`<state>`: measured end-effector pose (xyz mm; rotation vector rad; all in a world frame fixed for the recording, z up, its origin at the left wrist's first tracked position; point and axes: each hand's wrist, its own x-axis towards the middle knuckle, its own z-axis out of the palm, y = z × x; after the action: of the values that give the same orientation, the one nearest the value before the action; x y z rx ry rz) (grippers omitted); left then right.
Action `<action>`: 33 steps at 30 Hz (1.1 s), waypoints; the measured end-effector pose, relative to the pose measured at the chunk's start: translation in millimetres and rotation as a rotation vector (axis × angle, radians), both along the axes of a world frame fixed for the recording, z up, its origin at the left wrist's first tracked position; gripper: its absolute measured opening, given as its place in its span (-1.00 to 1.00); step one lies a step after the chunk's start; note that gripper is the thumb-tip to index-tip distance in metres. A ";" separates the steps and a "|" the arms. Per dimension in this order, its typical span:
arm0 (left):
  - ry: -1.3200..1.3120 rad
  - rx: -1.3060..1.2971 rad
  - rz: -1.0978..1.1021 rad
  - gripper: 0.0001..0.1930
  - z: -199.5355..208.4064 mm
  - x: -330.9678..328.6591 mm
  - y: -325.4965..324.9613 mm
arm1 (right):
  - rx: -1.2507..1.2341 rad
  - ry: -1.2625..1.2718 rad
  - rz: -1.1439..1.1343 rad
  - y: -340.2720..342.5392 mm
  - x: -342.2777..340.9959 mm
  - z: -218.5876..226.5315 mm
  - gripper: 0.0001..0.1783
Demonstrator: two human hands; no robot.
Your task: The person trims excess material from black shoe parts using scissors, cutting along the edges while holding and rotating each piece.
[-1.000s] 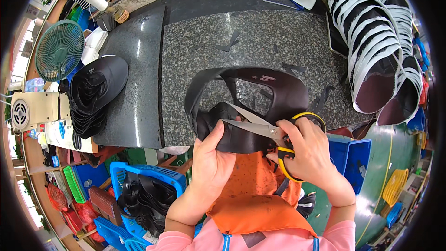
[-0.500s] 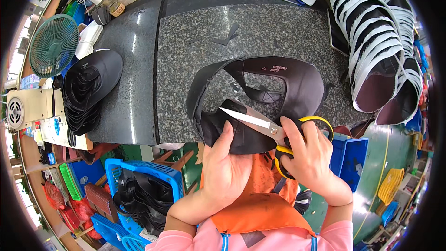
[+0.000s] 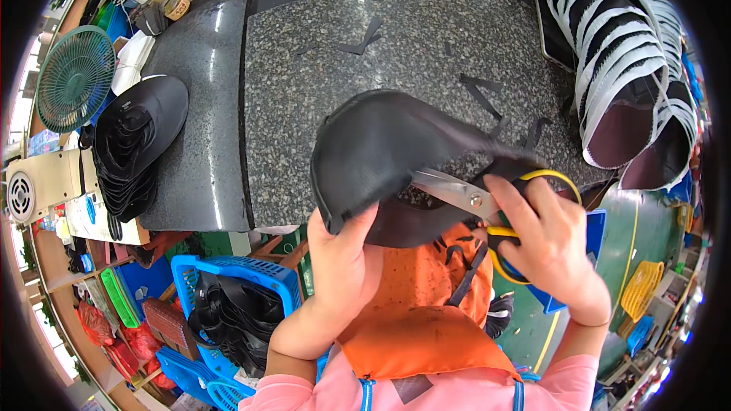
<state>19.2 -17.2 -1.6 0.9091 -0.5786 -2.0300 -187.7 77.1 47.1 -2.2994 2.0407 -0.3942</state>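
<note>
My left hand (image 3: 344, 262) grips the lower left edge of a black leather-like shoe upper (image 3: 381, 144), with the thumb on the outer face. The upper is held over the front edge of the granite worktop (image 3: 304, 68), its smooth rounded side turned up. My right hand (image 3: 548, 240) is closed around scissors (image 3: 476, 200) with yellow and black handles. Their blades point left into the upper's opening, and the lower part of the upper hides the tips in part. The upper's right end is smeared by motion.
Thin black scraps (image 3: 481, 95) lie on the worktop. A stack of black uppers (image 3: 141, 144) stands left, and white-edged uppers (image 3: 620, 84) are piled right. Below left is a blue basket (image 3: 236, 266) of black pieces. A green fan (image 3: 76, 80) stands far left.
The upper has been turned so its smooth outer side faces up instead of its printed inside. My right hand and the scissors have shifted right. More scraps now show on the worktop.
</note>
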 end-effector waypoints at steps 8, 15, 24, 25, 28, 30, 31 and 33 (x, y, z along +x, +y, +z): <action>-0.070 -0.212 -0.021 -0.60 -8.7 9.1 -3.3 | 0.036 0.118 0.106 -14.7 -24.8 31.0 -0.35; -0.124 -0.291 -0.006 -0.53 1.1 2.1 -3.7 | -0.076 0.198 0.134 -20.6 -21.4 34.2 -0.43; -0.136 -0.246 0.078 -0.70 -5.1 5.3 4.1 | -0.188 0.247 0.176 -27.5 -20.2 31.9 -0.50; -0.123 -0.250 0.083 -0.71 -5.3 4.0 6.1 | -0.187 0.247 0.169 -26.4 -20.5 30.5 -0.50; -0.099 -0.281 0.087 -0.72 -7.3 2.7 9.0 | -0.144 0.184 0.167 -23.1 -20.5 26.2 -0.49; -0.106 -0.278 0.108 -0.73 -11.5 1.4 12.1 | -0.124 0.161 0.143 -21.5 -19.9 23.6 -0.48; -0.105 -0.273 0.131 -0.73 -13.0 1.1 13.4 | -0.124 0.153 0.136 -21.1 -20.0 23.3 -0.48; -0.110 -0.247 0.133 -0.73 -13.6 1.7 15.0 | -0.142 0.186 0.164 -22.0 -21.1 24.0 -0.47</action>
<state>20.9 -2.2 -15.2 0.8885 -0.7887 -1.7525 -208.9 55.1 71.1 -2.6579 1.9377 -0.3388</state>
